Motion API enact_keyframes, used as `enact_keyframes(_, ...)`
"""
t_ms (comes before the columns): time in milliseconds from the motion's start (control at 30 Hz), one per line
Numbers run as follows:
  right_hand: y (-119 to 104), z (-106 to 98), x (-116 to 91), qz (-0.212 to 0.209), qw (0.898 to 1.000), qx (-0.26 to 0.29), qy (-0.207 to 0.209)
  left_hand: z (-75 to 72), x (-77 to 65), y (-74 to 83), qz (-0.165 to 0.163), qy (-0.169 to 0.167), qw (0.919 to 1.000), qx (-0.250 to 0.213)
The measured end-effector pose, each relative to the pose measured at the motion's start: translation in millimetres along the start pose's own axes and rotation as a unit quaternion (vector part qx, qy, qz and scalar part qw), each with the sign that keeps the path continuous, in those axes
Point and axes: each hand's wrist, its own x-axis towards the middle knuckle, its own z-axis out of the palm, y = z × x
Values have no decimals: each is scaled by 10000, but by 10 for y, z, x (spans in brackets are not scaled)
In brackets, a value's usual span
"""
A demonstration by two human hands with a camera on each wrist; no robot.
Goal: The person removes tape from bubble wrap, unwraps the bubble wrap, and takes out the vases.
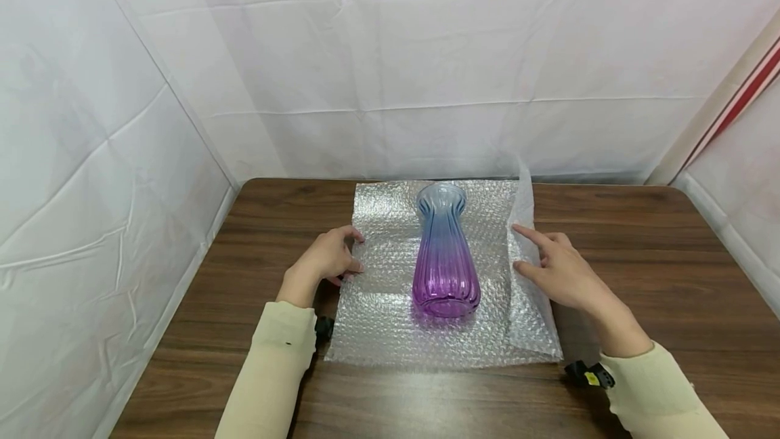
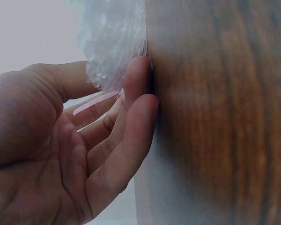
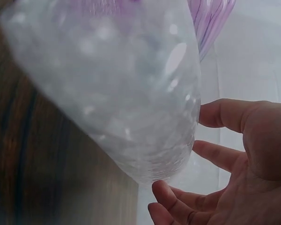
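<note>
A ribbed glass vase, blue at the flared mouth and purple at the base, lies on its side on a sheet of bubble wrap. Its mouth points to the far edge of the table. My left hand pinches the sheet's left edge, the thumb on top and fingertips low by the tabletop in the left wrist view. On the right, part of the wrap stands up as a flap. My right hand touches this flap with thumb and forefinger extended; its other fingers spread beside the wrap in the right wrist view.
The dark wood-grain table has rounded far corners. White cloth hangs behind it and on both sides. A red stripe runs down the right side. Dark straps sit at both wrists.
</note>
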Motion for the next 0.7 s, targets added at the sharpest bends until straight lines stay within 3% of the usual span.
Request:
enact_keyframes(300,63,14,5,73,9999,118,42,1,19,0,-46,-11,10000,-18)
enact_keyframes(700,81,-8,9,175,9997,-196,-10,11,29,-28,-8,-60,10000,-12)
